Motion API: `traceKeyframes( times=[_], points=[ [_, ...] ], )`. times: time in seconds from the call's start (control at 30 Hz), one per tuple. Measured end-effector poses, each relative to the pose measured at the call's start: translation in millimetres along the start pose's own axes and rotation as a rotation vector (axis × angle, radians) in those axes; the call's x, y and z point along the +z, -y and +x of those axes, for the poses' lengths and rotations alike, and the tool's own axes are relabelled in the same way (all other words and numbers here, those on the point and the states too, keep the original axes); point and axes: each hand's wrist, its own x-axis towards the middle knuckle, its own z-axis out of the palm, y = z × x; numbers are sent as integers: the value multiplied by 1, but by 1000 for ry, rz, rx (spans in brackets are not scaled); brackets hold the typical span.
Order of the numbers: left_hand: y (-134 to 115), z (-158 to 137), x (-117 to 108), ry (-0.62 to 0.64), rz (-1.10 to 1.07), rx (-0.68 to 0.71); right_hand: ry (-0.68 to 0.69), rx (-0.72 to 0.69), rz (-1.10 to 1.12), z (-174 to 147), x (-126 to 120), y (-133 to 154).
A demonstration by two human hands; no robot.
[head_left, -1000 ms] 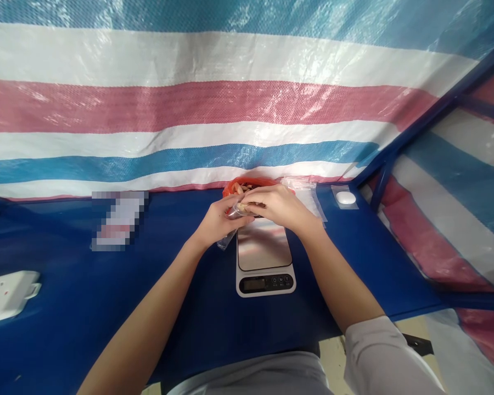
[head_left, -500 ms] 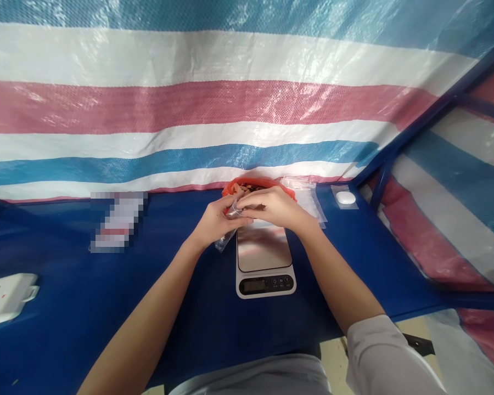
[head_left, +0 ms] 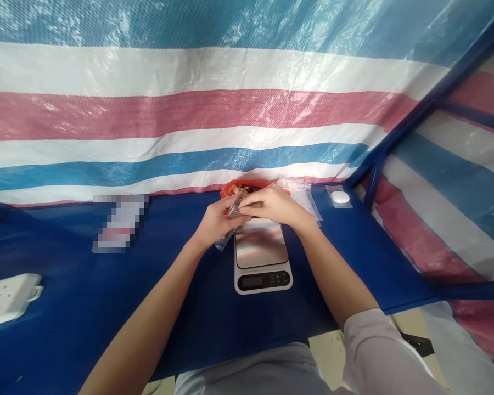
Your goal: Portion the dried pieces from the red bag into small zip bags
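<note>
My left hand (head_left: 217, 220) is closed around a small clear plastic bag (head_left: 225, 240), whose lower end hangs below the fingers. At the bag's upper end are the pinched fingertips of my right hand (head_left: 276, 204). Dark brown bits show between its curled fingers; their kind is too small to tell. Just behind both hands lies an open red plastic bag (head_left: 251, 182) with brownish pieces inside, partly hidden by the hands. Below the hands stands a white kitchen scale (head_left: 262, 247) with a shiny plate and a dark display.
Flat clear bags (head_left: 307, 202) lie right of the red bag. Farther right, a white oval object (head_left: 340, 197) rests on clear plastic. A white power strip (head_left: 12, 299) and a blurred-out item (head_left: 123, 222) are on the blue table (head_left: 107, 296) at left. Striped sheeting (head_left: 189, 115) hangs behind.
The view has shifted slightly. My right fingertips have drawn back a little from the small clear bag's mouth, while my left hand keeps hold of it.
</note>
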Motion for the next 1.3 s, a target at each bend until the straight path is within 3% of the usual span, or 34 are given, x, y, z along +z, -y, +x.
traceKeyframes(
  times=[0.13,0.3,0.43,0.6,0.77,0.87,1.0,1.23,1.3],
  points=[
    [-4,-4,-1,-13,-58,-6,-21,-31,0,-3,-1,2],
    [-1,-22,-15,-32,-290,-199,-154,-99,72,-7,9,-3],
    [7,-34,-21,-85,-469,-250,-203,-182,21,-10,20,-5],
    [4,-35,-18,-15,-356,-355,-251,-197,-83,-14,26,-3],
    [-6,-32,-13,6,-338,-323,-297,-185,-119,-20,28,-1],
    [-8,-31,-10,-84,-355,-315,-317,-172,-109,-26,25,2],
    [-12,-29,-8,-214,-330,-280,-241,-124,-49,-32,14,10],
    [-30,-20,-6,-54,-146,-184,-154,-21,103,-30,6,16],
    [-30,-22,-4,-127,-56,-132,-173,9,189,-34,7,11]
  ],
)
